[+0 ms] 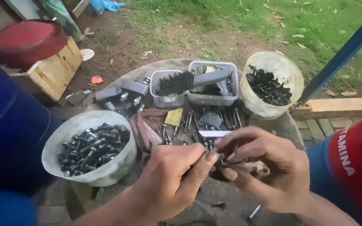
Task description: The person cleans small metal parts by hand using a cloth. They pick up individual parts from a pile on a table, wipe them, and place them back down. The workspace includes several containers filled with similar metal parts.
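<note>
We bring both hands together low over the near edge of the round grey stone bench [231, 196], keeping the work close to the eye. Our left hand [170, 180] pinches a small dark bolt [221, 157] between thumb and forefinger; our right hand [265, 167] closes its fingertips on the same piece and also grips a pale, worn stick-like tool [254, 167]. A white plastic bowl of dark bolts [91, 146] sits at the bench's left edge, within easy reach. At the far edge stand a clear tub holding a black wire brush [177, 81] and a white bucket of dark fasteners [271, 86]. Loose bolts [214, 117] lie scattered mid-bench.
</note>
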